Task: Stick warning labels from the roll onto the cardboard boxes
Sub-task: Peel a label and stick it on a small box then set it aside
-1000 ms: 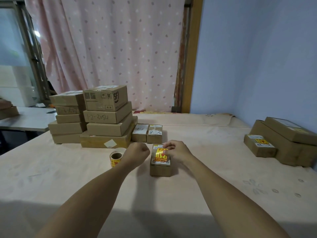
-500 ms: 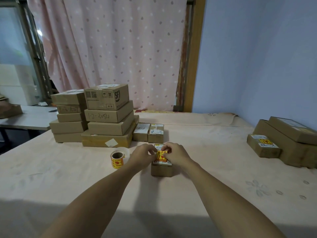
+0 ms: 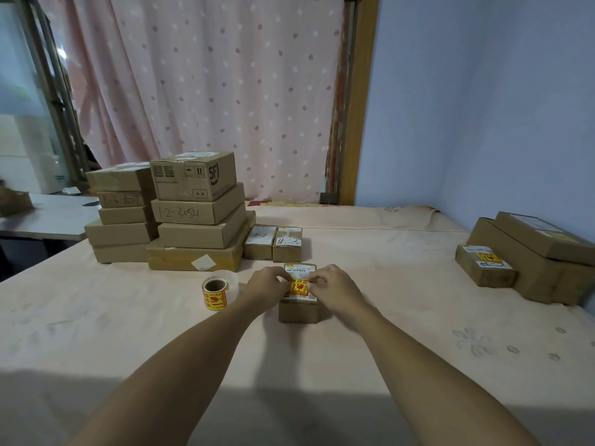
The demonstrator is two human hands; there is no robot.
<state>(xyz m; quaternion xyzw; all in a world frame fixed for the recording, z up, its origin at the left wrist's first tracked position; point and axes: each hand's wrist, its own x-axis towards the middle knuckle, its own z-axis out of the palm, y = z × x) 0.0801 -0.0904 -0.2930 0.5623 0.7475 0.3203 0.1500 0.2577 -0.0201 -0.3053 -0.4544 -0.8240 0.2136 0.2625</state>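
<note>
Pile of plain brown cardboard boxes (image 3: 193, 233) at 10 o'clock of the work spot, two columns. No warning sticker seen on them. All taped shut, contents hidden.

Roll of yellow-and-red warning labels (image 3: 215, 292) stands on edge on the peach-cloth bench (image 3: 128, 333), at 9 o'clock of the work spot, just beside the left hand (image 3: 269, 284).

At 12 o'clock: pair of small brown boxes w/ white handwritten slips (image 3: 273, 243), touching each other, closed, no warning sticker seen.

Mid-bench sits the small brown cardboard box (image 3: 298, 312), closed, white shipping slip on top. The yellow-and-red warning label (image 3: 297, 287) lies across its top, over the slip. Left hand has fingers curled, tips pinching the label's left edge. Right hand (image 3: 331, 288) is the same: curled, tips pinching the right edge. Whether the label is fully stuck down, can't tell.

Step in hand, prob.: seating the label on this box. Next move calls for a firm press & smoothing from centre out to both edges so no corner lifts. Then this box goes aside and an unlabelled one comes in.

At 3 o'clock, well apart, by the blue wall: small brown box w/ a yellow-and-red sticker on top (image 3: 486, 263), against two larger flat brown boxes (image 3: 547, 278), stacked. All closed.
</note>
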